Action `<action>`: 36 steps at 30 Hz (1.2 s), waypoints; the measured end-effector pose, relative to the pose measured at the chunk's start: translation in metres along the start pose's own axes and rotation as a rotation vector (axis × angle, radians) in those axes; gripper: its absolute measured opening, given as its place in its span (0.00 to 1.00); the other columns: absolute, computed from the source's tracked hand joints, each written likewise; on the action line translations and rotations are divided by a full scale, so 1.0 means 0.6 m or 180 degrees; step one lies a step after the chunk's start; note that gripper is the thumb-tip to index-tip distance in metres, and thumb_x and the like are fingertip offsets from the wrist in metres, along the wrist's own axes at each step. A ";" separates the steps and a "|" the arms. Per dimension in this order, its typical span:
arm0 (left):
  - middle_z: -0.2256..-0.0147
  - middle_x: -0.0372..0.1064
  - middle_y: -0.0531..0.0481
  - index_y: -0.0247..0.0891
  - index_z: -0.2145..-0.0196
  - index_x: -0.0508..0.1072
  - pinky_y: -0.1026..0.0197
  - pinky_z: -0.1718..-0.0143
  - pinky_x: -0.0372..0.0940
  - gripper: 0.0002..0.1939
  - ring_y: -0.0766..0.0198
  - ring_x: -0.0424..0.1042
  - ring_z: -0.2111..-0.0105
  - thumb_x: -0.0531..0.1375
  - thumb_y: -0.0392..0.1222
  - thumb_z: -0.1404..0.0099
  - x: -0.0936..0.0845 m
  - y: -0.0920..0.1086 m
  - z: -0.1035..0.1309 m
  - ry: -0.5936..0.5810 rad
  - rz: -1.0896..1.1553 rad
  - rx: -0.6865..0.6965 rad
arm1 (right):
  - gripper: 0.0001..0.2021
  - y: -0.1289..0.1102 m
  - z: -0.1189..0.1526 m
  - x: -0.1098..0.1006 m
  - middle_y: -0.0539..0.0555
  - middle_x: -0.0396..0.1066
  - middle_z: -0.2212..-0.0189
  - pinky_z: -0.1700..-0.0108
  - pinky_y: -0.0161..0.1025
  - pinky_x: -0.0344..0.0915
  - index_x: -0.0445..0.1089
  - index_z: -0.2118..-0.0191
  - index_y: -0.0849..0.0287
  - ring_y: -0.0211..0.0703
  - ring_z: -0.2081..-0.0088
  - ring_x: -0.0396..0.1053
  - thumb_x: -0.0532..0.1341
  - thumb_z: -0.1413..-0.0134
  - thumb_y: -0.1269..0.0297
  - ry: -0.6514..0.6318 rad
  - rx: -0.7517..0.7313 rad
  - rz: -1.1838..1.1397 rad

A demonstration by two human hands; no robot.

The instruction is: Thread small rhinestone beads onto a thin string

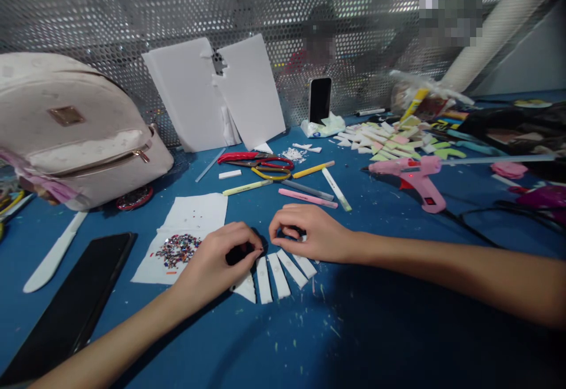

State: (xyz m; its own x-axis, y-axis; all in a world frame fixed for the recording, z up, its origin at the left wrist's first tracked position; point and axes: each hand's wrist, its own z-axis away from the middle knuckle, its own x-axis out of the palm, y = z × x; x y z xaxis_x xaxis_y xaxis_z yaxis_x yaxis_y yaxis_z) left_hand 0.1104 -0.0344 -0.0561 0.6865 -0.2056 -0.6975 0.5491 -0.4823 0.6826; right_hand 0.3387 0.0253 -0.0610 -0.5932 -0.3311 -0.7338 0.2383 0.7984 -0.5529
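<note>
Blue table (pixel 398 294), glue gun (pixel 415 178), scissors (pixel 265 165)

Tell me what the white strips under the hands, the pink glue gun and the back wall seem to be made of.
White strips: probably craft foam, matte, thick cut edges.
Pink glue gun: moulded plastic with a slight sheen.
Back wall: apparently perforated sheet metal, with regular round holes and shiny highlights.
</note>
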 end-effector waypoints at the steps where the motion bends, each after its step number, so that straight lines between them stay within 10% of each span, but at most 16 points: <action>1: 0.67 0.71 0.51 0.39 0.65 0.73 0.61 0.64 0.63 0.07 0.63 0.69 0.66 0.57 0.31 0.34 0.000 0.000 0.000 -0.0003 -0.0004 -0.0005 | 0.00 0.000 0.000 0.000 0.45 0.57 0.79 0.68 0.34 0.54 0.71 0.64 0.60 0.38 0.71 0.61 0.62 0.41 0.71 -0.0003 0.0000 -0.0001; 36: 0.63 0.72 0.50 0.40 0.64 0.73 0.59 0.58 0.64 0.07 0.63 0.70 0.61 0.56 0.33 0.31 -0.003 0.005 0.001 -0.0110 0.0045 0.0036 | 0.01 0.001 0.000 0.000 0.45 0.57 0.79 0.68 0.35 0.53 0.70 0.64 0.60 0.38 0.71 0.60 0.62 0.41 0.70 0.0013 -0.0162 0.0147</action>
State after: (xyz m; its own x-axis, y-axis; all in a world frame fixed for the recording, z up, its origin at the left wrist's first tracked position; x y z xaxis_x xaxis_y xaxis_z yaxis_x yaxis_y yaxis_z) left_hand 0.1107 -0.0359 -0.0528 0.6773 -0.2416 -0.6949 0.5338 -0.4886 0.6901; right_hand 0.3387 0.0259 -0.0612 -0.5856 -0.2914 -0.7564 0.2260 0.8374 -0.4977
